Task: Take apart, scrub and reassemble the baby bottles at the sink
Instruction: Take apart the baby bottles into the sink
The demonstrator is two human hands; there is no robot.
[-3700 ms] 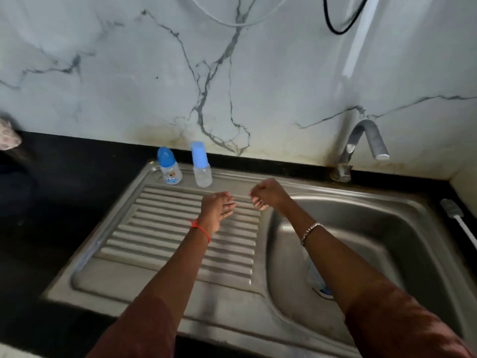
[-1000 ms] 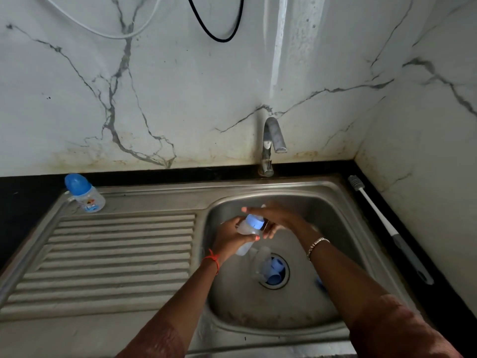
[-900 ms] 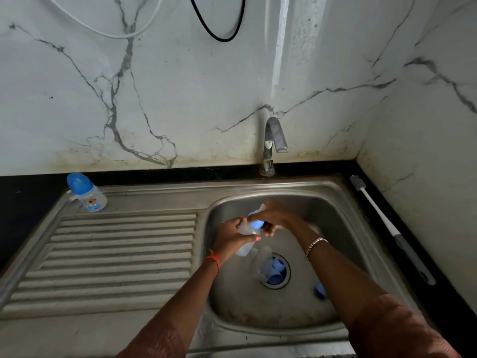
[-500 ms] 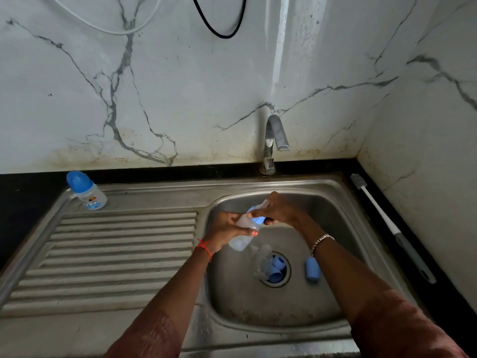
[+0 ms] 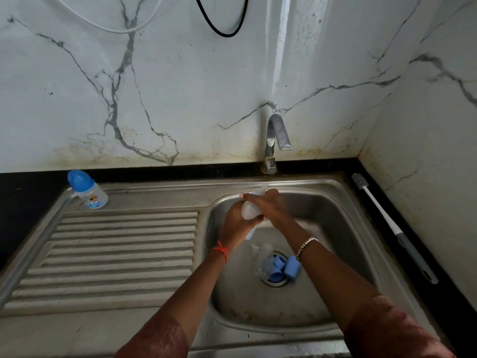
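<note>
Over the sink basin (image 5: 343,254) my left hand (image 5: 236,224) grips the body of a clear baby bottle (image 5: 248,212) from below. My right hand (image 5: 269,208) is wrapped over its top end, where a pale tip sticks out; what lies under my fingers is hidden. By the drain lie a clear bottle part (image 5: 261,259), a blue ring piece (image 5: 276,268) and a blue cap (image 5: 293,267). A second bottle with a blue cap (image 5: 87,190) stands whole at the back left of the draining board.
The tap (image 5: 276,140) stands behind the basin with no water running. A long white and grey bottle brush (image 5: 393,226) lies on the black counter to the right. The ribbed draining board (image 5: 116,254) stretches to the left. Marble walls close the back and right.
Both hands have lifted the clear bottle a little toward the back of the basin. Its blue neck no longer shows. The blue cap has rolled up against the drain.
</note>
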